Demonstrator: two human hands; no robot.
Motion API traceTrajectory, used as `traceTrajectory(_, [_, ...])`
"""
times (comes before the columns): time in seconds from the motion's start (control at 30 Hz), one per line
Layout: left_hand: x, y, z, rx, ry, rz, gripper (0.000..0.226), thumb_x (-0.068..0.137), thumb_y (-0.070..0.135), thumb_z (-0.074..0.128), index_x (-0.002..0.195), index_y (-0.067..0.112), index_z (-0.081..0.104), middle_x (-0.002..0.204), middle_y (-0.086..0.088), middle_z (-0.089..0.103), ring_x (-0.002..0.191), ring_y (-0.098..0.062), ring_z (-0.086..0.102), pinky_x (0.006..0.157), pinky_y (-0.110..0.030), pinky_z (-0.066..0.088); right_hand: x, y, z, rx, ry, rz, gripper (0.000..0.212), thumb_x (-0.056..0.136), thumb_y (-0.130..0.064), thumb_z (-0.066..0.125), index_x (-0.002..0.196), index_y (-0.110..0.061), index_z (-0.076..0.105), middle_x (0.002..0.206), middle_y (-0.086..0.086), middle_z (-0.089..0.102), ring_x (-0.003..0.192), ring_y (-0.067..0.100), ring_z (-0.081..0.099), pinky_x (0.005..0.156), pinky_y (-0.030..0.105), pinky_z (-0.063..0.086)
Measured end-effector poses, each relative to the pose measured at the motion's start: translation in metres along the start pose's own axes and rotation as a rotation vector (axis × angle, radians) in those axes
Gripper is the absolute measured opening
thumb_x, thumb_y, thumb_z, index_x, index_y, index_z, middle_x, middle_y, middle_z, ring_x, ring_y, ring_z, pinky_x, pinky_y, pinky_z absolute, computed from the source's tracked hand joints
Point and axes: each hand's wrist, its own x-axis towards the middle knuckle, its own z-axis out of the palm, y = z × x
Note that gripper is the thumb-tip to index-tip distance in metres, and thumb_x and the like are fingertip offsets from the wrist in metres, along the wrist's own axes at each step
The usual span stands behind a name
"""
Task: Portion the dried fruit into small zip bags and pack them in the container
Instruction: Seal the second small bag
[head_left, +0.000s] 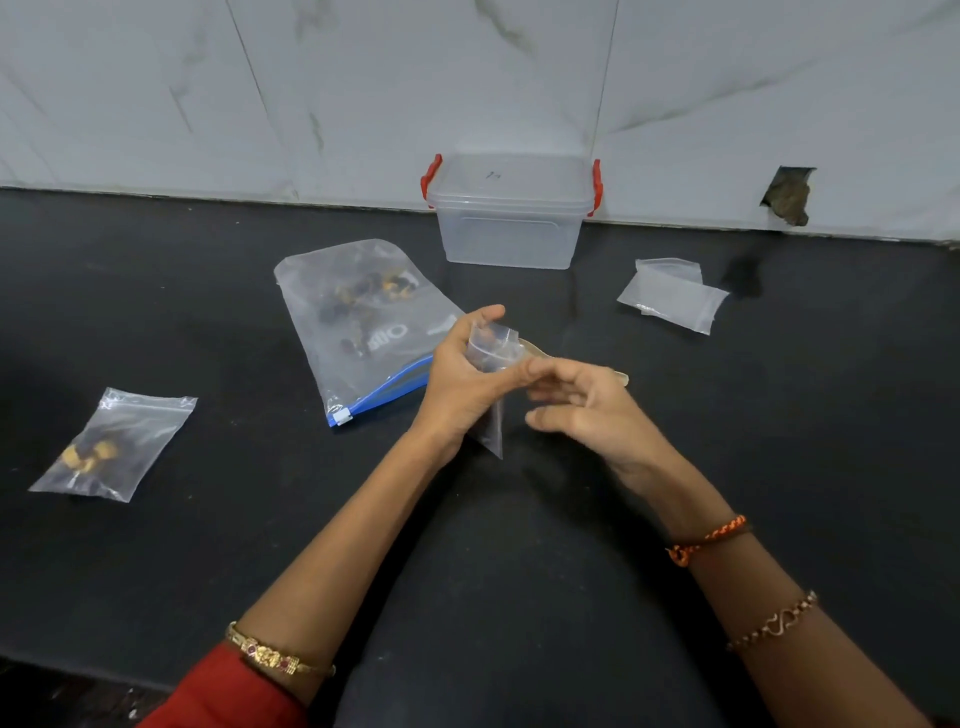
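Small bag (491, 364) held upright above table (519, 519) centre, long axis near vertical, mouth up, bottom corner down toward table. Left hand (462, 379) grips its upper part, fingers curled round it. Right hand (587, 405) just beside, fingers loosely bent, fingertips at bag's side; spoon (621, 375) handle pokes out past them, can't tell if gripped. Big fruit bag (358, 322) lies behind-left, zip end nearer. Filled bag (114, 447) far left. Empty bags (670, 296) right. Lidded container (511, 208) at wall.
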Motion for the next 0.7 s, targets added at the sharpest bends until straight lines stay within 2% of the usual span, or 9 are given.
traceTrajectory(0.07, [0.000, -0.002, 0.001, -0.039, -0.006, -0.015, 0.073, 0.061, 0.044, 0.079, 0.123, 0.019, 0.050, 0.105, 0.002, 0.061, 0.094, -0.009, 0.061, 0.081, -0.018, 0.051, 0.001, 0.003, 0.003, 0.035, -0.048, 0.046, 0.042, 0.073, 0.017, 0.064, 0.096, -0.019, 0.060, 0.093, -0.003, 0.064, 0.083, 0.002, 0.062, 0.077, 0.009, 0.050])
traceTrajectory(0.13, [-0.001, -0.002, 0.002, -0.065, 0.016, -0.066, 0.074, 0.064, 0.063, 0.067, 0.121, 0.018, 0.051, 0.104, 0.011, 0.063, 0.100, -0.010, 0.060, 0.086, -0.024, 0.050, 0.001, 0.006, 0.008, 0.066, -0.006, 0.073, 0.035, 0.073, 0.012, 0.068, 0.094, -0.016, 0.060, 0.087, -0.003, 0.064, 0.075, -0.001, 0.064, 0.071, 0.010, 0.051])
traceTrajectory(0.2, [0.002, -0.005, -0.001, -0.125, 0.037, -0.144, 0.060, 0.075, 0.069, 0.049, 0.116, 0.025, 0.054, 0.119, 0.002, 0.060, 0.113, -0.018, 0.057, 0.092, -0.033, 0.047, 0.002, 0.011, 0.014, 0.099, 0.078, 0.076, 0.024, 0.077, 0.009, 0.067, 0.096, -0.005, 0.062, 0.080, -0.001, 0.063, 0.065, -0.002, 0.064, 0.066, 0.013, 0.053])
traceTrajectory(0.27, [0.003, -0.005, -0.005, -0.159, 0.065, -0.199, 0.049, 0.087, 0.060, 0.038, 0.113, 0.023, 0.057, 0.122, -0.006, 0.060, 0.112, -0.021, 0.059, 0.093, -0.035, 0.049, 0.002, 0.013, 0.018, 0.120, 0.146, 0.075, 0.020, 0.080, 0.010, 0.063, 0.101, 0.008, 0.060, 0.078, 0.003, 0.063, 0.062, -0.001, 0.063, 0.066, 0.016, 0.055])
traceTrajectory(0.3, [0.003, -0.006, -0.007, -0.143, 0.058, -0.205, 0.045, 0.092, 0.052, 0.037, 0.111, 0.018, 0.059, 0.113, -0.006, 0.065, 0.104, -0.018, 0.063, 0.087, -0.032, 0.052, 0.003, 0.012, 0.018, 0.125, 0.172, 0.071, 0.017, 0.082, 0.010, 0.060, 0.099, 0.009, 0.060, 0.077, 0.005, 0.063, 0.062, -0.001, 0.063, 0.065, 0.016, 0.054])
traceTrajectory(0.37, [0.000, -0.007, -0.011, -0.089, 0.015, -0.207, 0.034, 0.097, 0.036, 0.041, 0.097, 0.010, 0.062, 0.079, 0.003, 0.070, 0.074, -0.010, 0.066, 0.065, -0.021, 0.052, 0.002, 0.010, 0.016, 0.137, 0.208, 0.064, 0.013, 0.083, 0.011, 0.058, 0.089, 0.000, 0.062, 0.075, 0.005, 0.063, 0.059, -0.001, 0.063, 0.063, 0.014, 0.054])
traceTrajectory(0.43, [-0.003, -0.008, -0.012, -0.029, 0.013, -0.219, 0.027, 0.096, 0.025, 0.047, 0.079, 0.009, 0.060, 0.053, 0.009, 0.061, 0.054, -0.005, 0.059, 0.056, -0.019, 0.047, 0.002, 0.009, 0.014, 0.152, 0.226, 0.073, 0.018, 0.083, 0.012, 0.058, 0.083, -0.006, 0.061, 0.074, 0.005, 0.062, 0.058, -0.001, 0.063, 0.061, 0.012, 0.053])
traceTrajectory(0.57, [-0.001, -0.011, -0.007, -0.026, 0.200, -0.172, 0.027, 0.094, 0.020, 0.053, 0.068, 0.011, 0.057, 0.060, -0.002, 0.056, 0.056, -0.014, 0.053, 0.057, -0.027, 0.047, 0.002, 0.006, 0.010, 0.192, 0.323, 0.097, 0.019, 0.082, 0.009, 0.062, 0.083, -0.010, 0.062, 0.074, 0.004, 0.064, 0.057, -0.002, 0.063, 0.058, 0.012, 0.053])
traceTrajectory(0.7, [-0.006, -0.012, 0.002, 0.076, 0.303, -0.044, 0.020, 0.094, 0.024, 0.052, 0.076, 0.017, 0.059, 0.066, -0.002, 0.057, 0.061, -0.016, 0.052, 0.059, -0.033, 0.046, 0.000, 0.001, 0.008, 0.169, 0.377, 0.085, 0.020, 0.082, 0.008, 0.062, 0.083, -0.011, 0.064, 0.073, 0.003, 0.066, 0.056, -0.001, 0.063, 0.058, 0.013, 0.053])
